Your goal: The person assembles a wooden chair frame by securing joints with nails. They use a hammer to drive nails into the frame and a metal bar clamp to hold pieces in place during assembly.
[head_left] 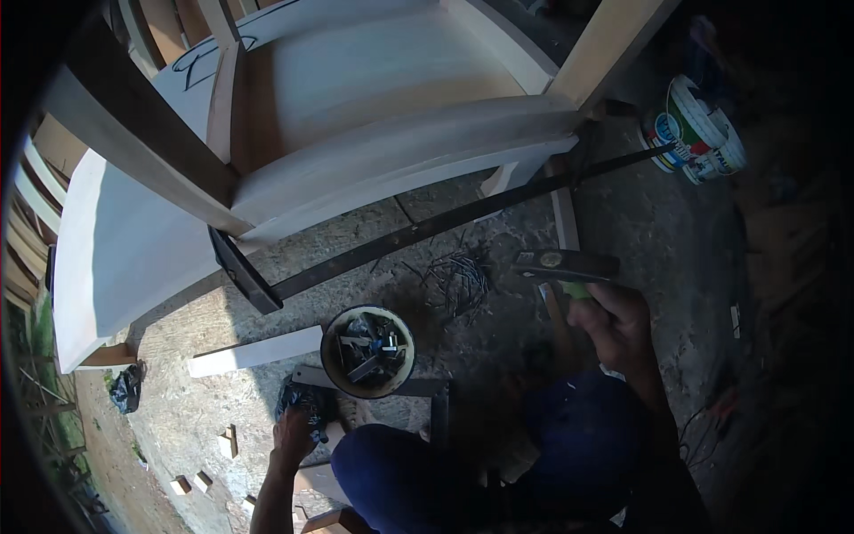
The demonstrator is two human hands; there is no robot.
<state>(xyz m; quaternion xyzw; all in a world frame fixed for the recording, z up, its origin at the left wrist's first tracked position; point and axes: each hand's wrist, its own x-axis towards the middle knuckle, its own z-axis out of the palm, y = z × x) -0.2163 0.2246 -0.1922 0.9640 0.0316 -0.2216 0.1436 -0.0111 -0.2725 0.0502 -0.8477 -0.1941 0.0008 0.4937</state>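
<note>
My right hand (614, 325) is closed around the green handle of a hammer (569, 264), whose dark metal head is raised above the floor. Lower left, my left hand (292, 436) grips the edge of a crumpled black plastic bag (307, 400); its fingertips are partly hidden. Just beyond my knees stands a round bowl (406, 367) with dark metal pieces inside. A heap of loose nails (456, 280) lies on the ground between the bowl and the hammer. Above them, a long dark metal bar clamp (391, 242) runs along a wooden furniture frame (400, 147).
Two stacked paint buckets (694, 133) stand far right. A pale wood strip (258, 352) lies left of the bowl, and small wood blocks (229, 442) are scattered lower left. Another black bag (126, 389) sits at the left. My knees (400, 472) fill the near edge.
</note>
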